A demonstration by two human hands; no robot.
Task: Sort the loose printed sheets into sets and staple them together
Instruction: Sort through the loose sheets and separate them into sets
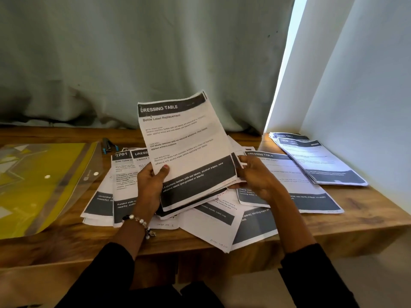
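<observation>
I hold a small bundle of printed sheets (189, 147) tilted up above the table; its top page is headed "DRESSING TABLE". My left hand (150, 185) grips the bundle's lower left edge, thumb on the front. My right hand (255, 176) pinches the lower right corner of the sheets. Under them lies a messy pile of loose printed sheets (211, 225). To the left of the pile lie sheets headed "2701" (123, 185). A fanned stack of sheets (318, 161) sits at the right by the wall. A dark stapler with blue trim (107, 145) lies behind the pile on the left.
A yellow transparent plastic folder (42, 185) lies on the left of the wooden table (367, 214). A grey curtain (133, 63) hangs behind the table. A white wall (367, 85) bounds the right side. The table's front edge is close to my forearms.
</observation>
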